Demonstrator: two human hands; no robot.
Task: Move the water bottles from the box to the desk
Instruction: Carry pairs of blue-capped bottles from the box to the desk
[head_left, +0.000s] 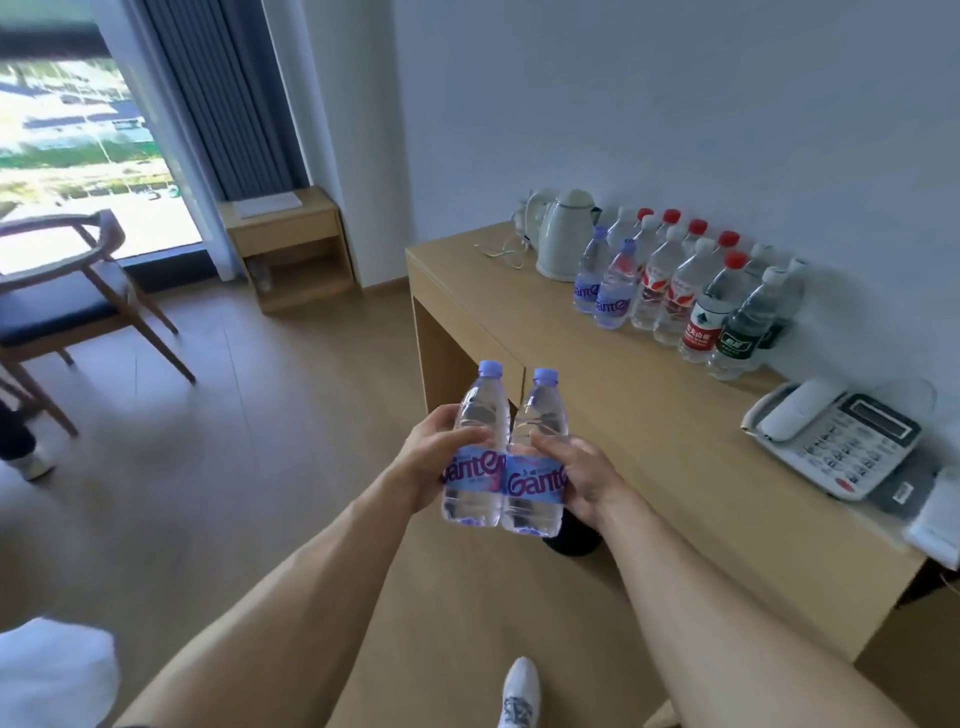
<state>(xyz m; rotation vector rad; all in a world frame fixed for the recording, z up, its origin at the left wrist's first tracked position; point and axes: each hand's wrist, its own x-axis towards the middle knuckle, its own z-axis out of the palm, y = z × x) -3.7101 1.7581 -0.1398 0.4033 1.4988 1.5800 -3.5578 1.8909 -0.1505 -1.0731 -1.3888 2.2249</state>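
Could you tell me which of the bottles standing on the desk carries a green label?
The clear plastic bottle with the dark green label, at the row's front end nearest the white telephone; its neighbours wear red or purple labels.

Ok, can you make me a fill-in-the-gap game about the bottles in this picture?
1. The left hand and the right hand each hold one water bottle with a ____ cap.
2. The held bottles are upright and side by side, above the ____, not yet over the desk.
3. The white ____ stands at the far end of the row of bottles on the desk.
4. The object with number keys on the desk is a ____.

Missing words: purple; floor; kettle; telephone
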